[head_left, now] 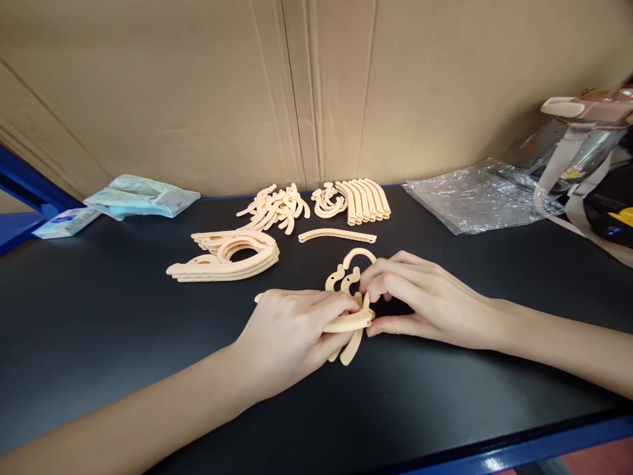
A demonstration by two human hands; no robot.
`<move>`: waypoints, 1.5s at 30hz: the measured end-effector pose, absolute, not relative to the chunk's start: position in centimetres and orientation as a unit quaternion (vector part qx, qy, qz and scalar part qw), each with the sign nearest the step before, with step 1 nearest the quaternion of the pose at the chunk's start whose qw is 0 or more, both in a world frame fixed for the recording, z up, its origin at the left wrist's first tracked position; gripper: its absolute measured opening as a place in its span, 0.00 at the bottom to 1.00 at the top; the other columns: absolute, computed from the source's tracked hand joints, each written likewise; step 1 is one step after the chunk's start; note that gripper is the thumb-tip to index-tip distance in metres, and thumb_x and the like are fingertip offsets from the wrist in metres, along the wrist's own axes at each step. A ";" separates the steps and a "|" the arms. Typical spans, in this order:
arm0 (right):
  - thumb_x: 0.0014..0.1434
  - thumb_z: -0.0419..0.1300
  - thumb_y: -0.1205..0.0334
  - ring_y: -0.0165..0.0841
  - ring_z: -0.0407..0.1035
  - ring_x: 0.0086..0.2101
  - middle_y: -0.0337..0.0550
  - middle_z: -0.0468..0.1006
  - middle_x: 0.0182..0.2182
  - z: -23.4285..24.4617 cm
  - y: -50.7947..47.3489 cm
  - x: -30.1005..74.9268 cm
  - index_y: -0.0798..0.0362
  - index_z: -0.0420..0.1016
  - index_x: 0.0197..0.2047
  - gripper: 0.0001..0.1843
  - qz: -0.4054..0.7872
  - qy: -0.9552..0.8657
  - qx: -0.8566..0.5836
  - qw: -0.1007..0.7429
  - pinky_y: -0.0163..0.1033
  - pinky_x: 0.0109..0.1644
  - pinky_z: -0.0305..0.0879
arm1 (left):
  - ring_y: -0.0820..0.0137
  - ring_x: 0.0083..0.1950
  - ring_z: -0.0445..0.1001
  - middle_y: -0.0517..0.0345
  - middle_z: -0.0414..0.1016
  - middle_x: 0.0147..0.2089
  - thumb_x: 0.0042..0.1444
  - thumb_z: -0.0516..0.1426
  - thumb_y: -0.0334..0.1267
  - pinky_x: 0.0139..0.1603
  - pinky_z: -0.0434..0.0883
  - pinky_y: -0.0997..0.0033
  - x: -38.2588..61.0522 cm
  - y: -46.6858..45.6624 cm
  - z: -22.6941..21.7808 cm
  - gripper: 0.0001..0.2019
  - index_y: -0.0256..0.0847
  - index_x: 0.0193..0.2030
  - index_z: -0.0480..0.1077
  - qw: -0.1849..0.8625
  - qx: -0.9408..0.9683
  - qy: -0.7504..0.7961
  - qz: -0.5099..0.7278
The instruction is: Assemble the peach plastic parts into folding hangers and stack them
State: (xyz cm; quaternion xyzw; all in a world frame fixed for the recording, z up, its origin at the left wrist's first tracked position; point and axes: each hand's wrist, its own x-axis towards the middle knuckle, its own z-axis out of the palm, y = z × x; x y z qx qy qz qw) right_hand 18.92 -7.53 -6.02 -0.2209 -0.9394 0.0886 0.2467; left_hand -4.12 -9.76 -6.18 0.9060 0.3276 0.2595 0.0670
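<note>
My left hand (289,330) is closed around a cream plastic hanger arm (349,322), whose end points to the right. Thumb and fingers of my right hand (425,297) pinch at that end, where a short upright piece (366,301) meets the arm. The exact joint is partly hidden by the fingers. Just behind and under my hands lie S-shaped cream pieces (350,282), their lower ends (352,349) showing below the left hand. A curved hook (359,253) lies at my right fingertips. Beyond it rests a single hanger arm (337,234).
Stacked folding hangers (222,270) lie at the left. Farther back are a loose heap of curved pieces (277,208), hooks (327,206) and a row of arms (366,201). A tissue pack (143,198), clear plastic bag (469,198) and strapped bottle (593,145) flank the black tabletop (99,330).
</note>
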 end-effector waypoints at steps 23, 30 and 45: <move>0.59 0.63 0.48 0.22 0.62 0.19 0.37 0.74 0.27 -5.2 -6.8 19.1 0.55 0.73 0.34 0.17 0.627 -0.610 -0.393 0.283 0.28 0.19 0.57 | 0.81 0.27 0.68 0.69 0.72 0.30 0.64 0.56 0.32 0.27 0.60 0.79 -4.5 -9.8 -6.2 0.04 0.43 0.41 0.72 0.070 0.892 0.331 0.301; 0.56 0.67 0.52 0.25 0.67 0.24 0.39 0.75 0.25 -5.3 -6.2 19.4 0.56 0.76 0.30 0.15 0.603 -0.627 -0.391 0.301 0.31 0.27 0.66 | 0.74 0.30 0.68 0.64 0.68 0.32 0.64 0.55 0.41 0.27 0.58 0.73 -4.1 -9.5 -6.1 0.07 0.41 0.40 0.69 0.033 0.888 0.389 0.242; 0.58 0.67 0.55 0.23 0.65 0.23 0.36 0.78 0.29 -5.5 -5.2 20.7 0.51 0.63 0.57 0.27 0.617 -0.604 -0.383 0.327 0.33 0.31 0.61 | 0.68 0.34 0.59 0.60 0.67 0.33 0.70 0.44 0.33 0.35 0.58 0.68 -4.2 -9.0 -5.9 0.10 0.37 0.40 0.64 0.031 0.924 0.320 0.208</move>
